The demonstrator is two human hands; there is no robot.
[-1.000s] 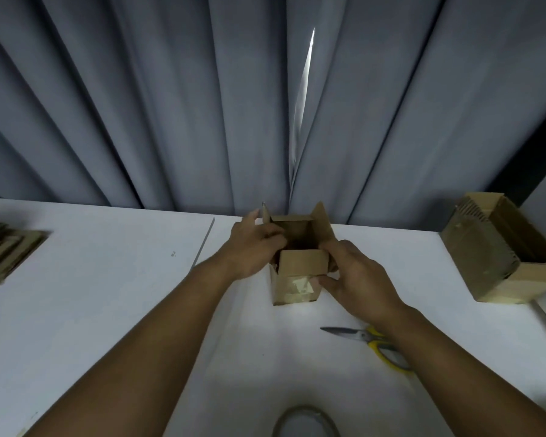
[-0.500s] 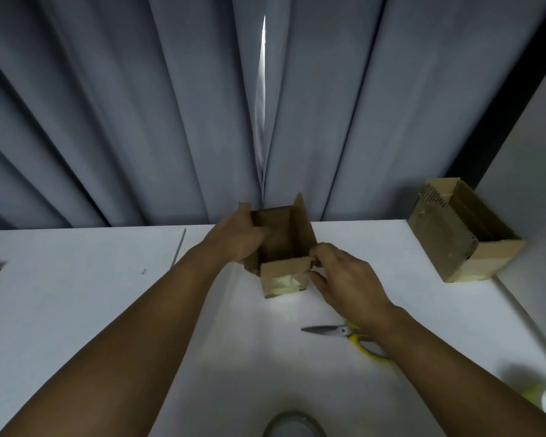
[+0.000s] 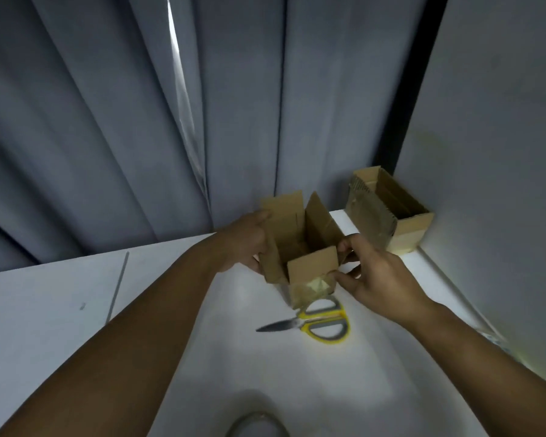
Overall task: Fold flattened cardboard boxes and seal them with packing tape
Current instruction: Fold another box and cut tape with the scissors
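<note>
A small brown cardboard box (image 3: 311, 263) is held up above the white table (image 3: 60, 310), its top flaps standing open and tape showing on its lower near side. My left hand (image 3: 245, 244) grips the box's left wall. My right hand (image 3: 372, 272) pinches its right near corner between thumb and fingers. A roll of packing tape (image 3: 256, 424) shows partly at the bottom edge of the view.
Yellow-handled scissors (image 3: 316, 324) lie on the table just below the box, blades pointing left. A larger open cardboard box (image 3: 388, 216) stands in the far right corner against the grey wall. Grey curtains hang behind the table.
Both hands have lifted the box off the table and carried it to the right, toward the corner box. The view has swung right with it.
</note>
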